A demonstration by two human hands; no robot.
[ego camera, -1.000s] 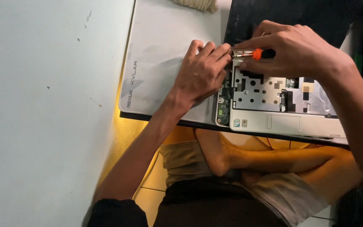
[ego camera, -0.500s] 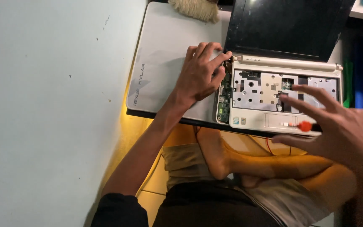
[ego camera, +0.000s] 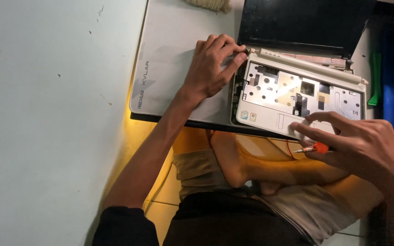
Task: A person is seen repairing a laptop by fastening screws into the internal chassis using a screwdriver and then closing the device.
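Small white laptop (ego camera: 297, 98), keyboard removed, metal frame exposed, sits at near edge of table (ego camera: 46, 114), partly on white mat (ego camera: 178, 59). Left hand (ego camera: 213, 68) at laptop's left hinge corner, fingers curled, pinching at casing edge. Right hand (ego camera: 365, 146) at front right edge, fingertips on palmrest, orange-handled screwdriver (ego camera: 313, 148) clamped under thumb. Judged step: freeing top cover. Next move likely needs lift at the hinge corner while the front stays pinned.
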